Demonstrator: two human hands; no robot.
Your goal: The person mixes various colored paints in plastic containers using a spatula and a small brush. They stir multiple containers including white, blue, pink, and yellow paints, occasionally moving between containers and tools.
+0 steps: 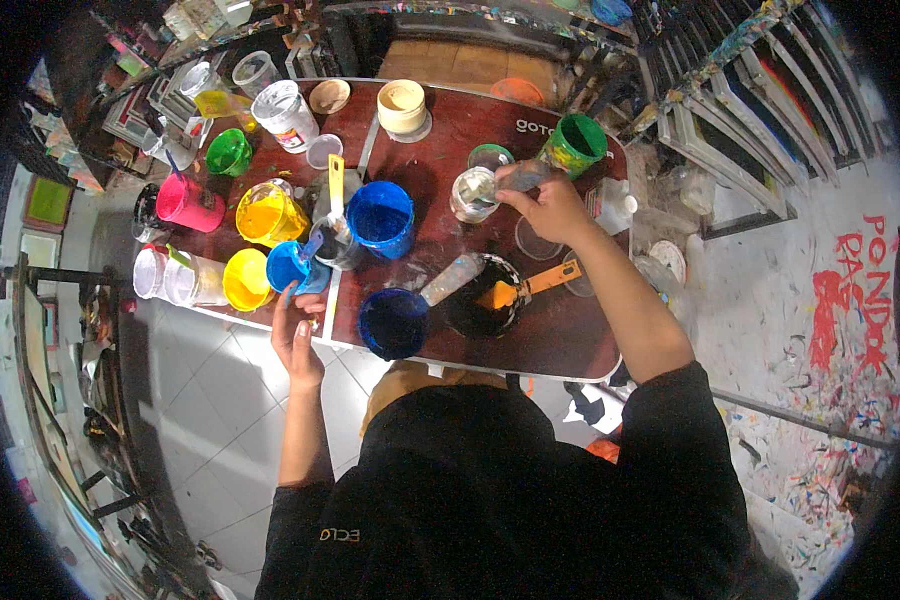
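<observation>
My right hand (555, 208) is closed in a pinch on a grey flat tool (523, 178), its exact kind unclear. The tool's end is over a white tub (473, 207) with pale contents. At the table's near edge, my left hand (298, 340) has its fingers extended, with fingertips at a light-blue cup (288, 268). A stick with a bluish handle (313, 243) leans in that cup. Beside it stand a yellow cup (247, 280) and a grey pot (340, 247) with a yellow-handled tool (336, 180).
Paint containers crowd the dark red table (580, 345): a blue bucket (380, 220), a dark-blue bucket (393, 325), a pink cup (192, 205) and a green bucket (576, 145). A dark bucket (485, 310) holds an orange spatula (550, 278). Framed screens (730, 145) stand at right.
</observation>
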